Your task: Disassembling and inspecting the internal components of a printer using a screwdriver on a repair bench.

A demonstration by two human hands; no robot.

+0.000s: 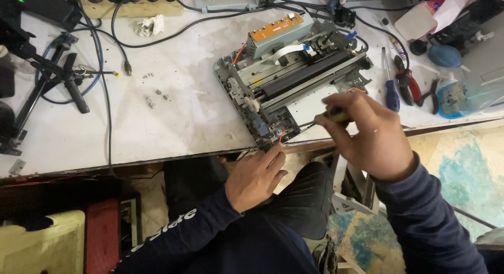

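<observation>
An opened printer chassis (294, 69) lies tilted on the white workbench (178, 116), its near corner over the front edge. It shows a black roller, a white ribbon cable and an orange circuit board on top. My right hand (365, 135) grips a screwdriver (328, 116) with a yellow-black handle; its tip points at the chassis's near corner by an orange wire. My left hand (257, 174) sits just below that corner, with a fingertip touching its underside.
Several loose screws (155, 95) lie left of the chassis. A blue-handled screwdriver (389, 87), red pliers (407, 82) and a clear plastic box (464, 95) sit to the right. Black cables (107, 95), a tripod-like stand (52, 79) and a power strip (131, 3) crowd the left and back.
</observation>
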